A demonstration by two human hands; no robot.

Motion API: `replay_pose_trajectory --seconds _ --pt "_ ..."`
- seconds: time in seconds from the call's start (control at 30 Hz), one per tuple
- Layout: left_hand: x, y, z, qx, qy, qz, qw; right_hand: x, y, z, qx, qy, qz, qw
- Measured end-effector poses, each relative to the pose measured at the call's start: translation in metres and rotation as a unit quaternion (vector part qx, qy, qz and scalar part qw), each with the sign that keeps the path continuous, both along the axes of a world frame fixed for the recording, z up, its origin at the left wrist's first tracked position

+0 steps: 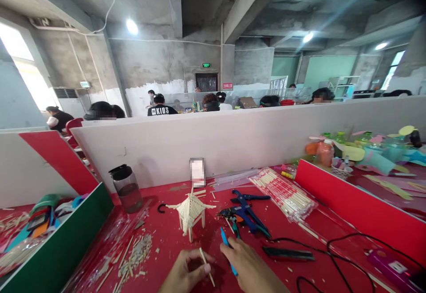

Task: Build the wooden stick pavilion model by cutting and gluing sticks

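Observation:
My left hand (186, 271) pinches a short pale wooden stick (208, 268) between thumb and fingers, low over the red table (159, 257). Just to its right, my right hand (246, 259) is closed around a slim blue pen-like tool (224, 236); its exact kind cannot be made out. Beyond both hands stands a small pavilion model (190, 211) built from wooden sticks, with a pointed roof and legs. Blue-handled cutters (248, 213) and smaller pliers (229, 215) lie to the right of the model.
Stick offcuts (138, 251) are heaped at left, near a dark-lidded water jug (125, 191). A bag of sticks (282, 193) lies at back right. Black cables (336, 257) cross the right side. Green (63, 244) and red (359, 200) dividers flank the table; a white partition (233, 138) stands behind.

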State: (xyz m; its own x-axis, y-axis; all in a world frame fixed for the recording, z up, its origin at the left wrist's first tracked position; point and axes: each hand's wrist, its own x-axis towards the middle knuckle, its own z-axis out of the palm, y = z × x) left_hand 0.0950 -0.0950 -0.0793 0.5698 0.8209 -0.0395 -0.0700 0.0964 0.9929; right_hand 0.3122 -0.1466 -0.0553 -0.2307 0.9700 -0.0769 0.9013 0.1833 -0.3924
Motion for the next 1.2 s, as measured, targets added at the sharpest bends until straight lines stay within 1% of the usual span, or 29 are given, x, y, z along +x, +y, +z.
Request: replay_pose_trajectory --seconds 0.1,0.17,0.27,0.37,0.47,0.57,0.7,0.87,1.0,1.1,1.2 --pt "-0.002 -0.009 0.002 0.022 0.023 0.042 0.999 -0.002 0.0 -0.011 0.01 0.018 -0.029 0.999" --pt "-0.002 -0.01 0.004 0.046 0.039 0.069 0.996 -0.003 0.0 -0.013 0.036 0.087 -0.035 0.995" --pt "-0.003 -0.007 0.004 0.068 0.044 0.085 0.993 -0.006 0.0 -0.006 0.082 0.219 -0.029 0.972" --pt "-0.002 -0.007 0.004 0.081 0.047 0.086 0.992 -0.011 0.001 0.006 0.094 0.284 -0.033 0.954" --pt "-0.001 -0.011 0.009 0.106 0.054 0.066 0.991 -0.018 0.001 0.009 0.081 0.343 -0.034 0.935" --pt "0.001 -0.016 0.017 0.138 0.055 0.054 0.987 -0.024 0.002 0.002 0.049 0.406 -0.022 0.912" --pt "0.001 -0.02 0.024 0.143 0.046 0.063 0.987 -0.027 0.005 -0.004 0.031 0.471 -0.024 0.881" --pt "0.001 -0.023 0.026 0.148 0.038 0.085 0.985 -0.028 0.005 0.002 0.024 0.52 -0.025 0.853" --pt "0.0 -0.021 0.028 0.143 0.016 0.106 0.984 -0.027 0.003 0.007 0.033 0.558 -0.024 0.829" --pt "-0.002 -0.016 0.027 0.131 -0.004 0.135 0.982 -0.027 0.003 0.009 0.029 0.593 -0.03 0.804" --pt "-0.004 -0.013 0.023 0.115 -0.02 0.169 0.979 -0.027 0.006 0.006 0.03 0.629 -0.051 0.775"
